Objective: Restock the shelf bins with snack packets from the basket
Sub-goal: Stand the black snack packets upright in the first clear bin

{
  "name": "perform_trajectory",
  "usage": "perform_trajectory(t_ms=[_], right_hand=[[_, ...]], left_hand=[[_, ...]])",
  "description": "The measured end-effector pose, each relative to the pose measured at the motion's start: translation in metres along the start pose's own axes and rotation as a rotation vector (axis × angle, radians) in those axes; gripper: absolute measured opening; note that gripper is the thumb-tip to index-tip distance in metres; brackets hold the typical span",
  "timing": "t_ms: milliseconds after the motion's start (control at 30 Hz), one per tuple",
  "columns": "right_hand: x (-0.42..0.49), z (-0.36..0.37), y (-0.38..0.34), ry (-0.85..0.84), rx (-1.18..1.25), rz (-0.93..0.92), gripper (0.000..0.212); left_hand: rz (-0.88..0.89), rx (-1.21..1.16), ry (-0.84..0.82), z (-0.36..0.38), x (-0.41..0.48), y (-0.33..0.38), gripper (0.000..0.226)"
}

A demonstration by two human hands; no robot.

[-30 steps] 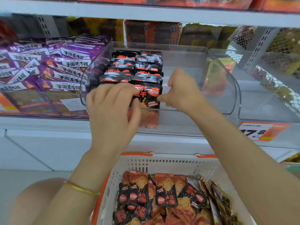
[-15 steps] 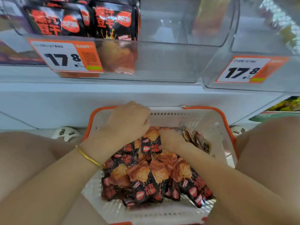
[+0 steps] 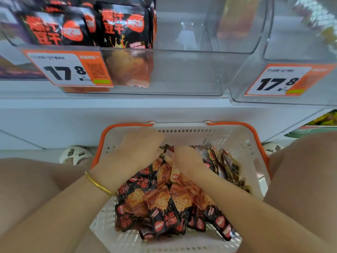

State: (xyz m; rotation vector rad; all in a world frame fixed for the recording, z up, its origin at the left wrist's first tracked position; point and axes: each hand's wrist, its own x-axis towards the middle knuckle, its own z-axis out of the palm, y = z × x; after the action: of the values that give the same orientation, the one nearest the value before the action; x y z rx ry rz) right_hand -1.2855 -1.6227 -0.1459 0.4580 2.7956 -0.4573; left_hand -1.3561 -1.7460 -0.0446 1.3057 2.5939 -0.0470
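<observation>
A white basket with an orange rim (image 3: 242, 143) stands low in the middle and holds a pile of black-and-orange snack packets (image 3: 164, 203). Both hands reach down into its far end. My left hand (image 3: 138, 148) has its fingers curled into the pile, their tips hidden. Close beside it, my right hand (image 3: 187, 159) grips packets, and one packet stands up between the two hands. Above, a clear shelf bin (image 3: 182, 73) holds upright black packets (image 3: 120, 26) on its left side; its right side shows only bare plastic.
A second clear bin (image 3: 273, 42) sits at the right. Orange price tags reading 17.8 hang on both bin fronts (image 3: 69, 70) (image 3: 280, 81). A white shelf ledge (image 3: 164, 105) juts out just above the basket. My bare knees flank the basket, with a shoe (image 3: 76, 154) at left.
One second ago both hands were up at the bin setting a black packet in place. They have dropped into the basket, and over the last half second have closed together on the packets.
</observation>
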Motion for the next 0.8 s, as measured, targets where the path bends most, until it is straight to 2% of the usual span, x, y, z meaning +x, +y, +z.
perform_trajectory(t_ms=[33,100,167,233,267,300,367,400,433,500,600,633,700,733,800], right_hand=[[-0.002,-0.016,0.001,-0.006,0.183,0.075,0.020],[-0.010,-0.044,0.001,-0.024,0.591,0.224,0.028],[-0.021,-0.065,-0.006,-0.097,1.110,0.360,0.023],[-0.033,-0.083,-0.017,-0.204,1.561,0.427,0.017],[-0.038,-0.089,-0.019,-0.223,1.649,0.435,0.016],[-0.042,-0.092,-0.019,-0.228,1.659,0.438,0.019],[-0.046,-0.099,-0.013,-0.254,1.543,0.421,0.045],[-0.048,-0.102,-0.008,-0.238,1.471,0.410,0.055],[-0.050,-0.105,-0.004,-0.199,1.427,0.381,0.056],[-0.056,-0.115,-0.003,-0.148,1.391,0.255,0.043],[-0.066,-0.137,-0.015,-0.142,1.340,0.016,0.010],[-0.067,-0.148,-0.020,-0.154,1.337,-0.049,0.011],[-0.069,-0.177,-0.034,-0.144,1.295,-0.153,0.015],[-0.069,-0.194,-0.042,-0.113,1.269,-0.202,0.014],[-0.064,-0.227,-0.056,0.010,1.279,-0.292,0.003]], left_hand=[[0.013,-0.035,-0.037,0.002,0.000,0.001,0.017],[0.045,-0.128,-0.148,0.005,-0.001,0.008,0.052],[0.076,-0.118,-0.193,0.005,-0.005,0.018,0.070],[0.118,0.017,-0.119,0.003,-0.007,0.025,0.063],[0.125,0.020,-0.051,-0.001,-0.008,0.025,0.053],[0.109,-0.039,0.001,-0.007,-0.008,0.023,0.041],[0.027,-0.277,0.050,-0.023,-0.009,0.013,0.023],[-0.025,-0.386,0.049,-0.033,-0.011,0.007,0.020],[-0.063,-0.473,0.046,-0.042,-0.013,-0.001,0.020],[-0.081,-0.669,0.042,-0.061,-0.018,-0.012,0.025],[-0.007,-1.033,0.069,-0.087,-0.031,-0.018,0.036],[0.016,-1.100,0.098,-0.094,-0.035,-0.021,0.035],[0.034,-1.206,0.231,-0.108,-0.041,-0.022,0.032],[0.035,-1.261,0.352,-0.116,-0.043,-0.023,0.028],[0.010,-1.322,0.709,-0.128,-0.046,-0.027,0.021]])
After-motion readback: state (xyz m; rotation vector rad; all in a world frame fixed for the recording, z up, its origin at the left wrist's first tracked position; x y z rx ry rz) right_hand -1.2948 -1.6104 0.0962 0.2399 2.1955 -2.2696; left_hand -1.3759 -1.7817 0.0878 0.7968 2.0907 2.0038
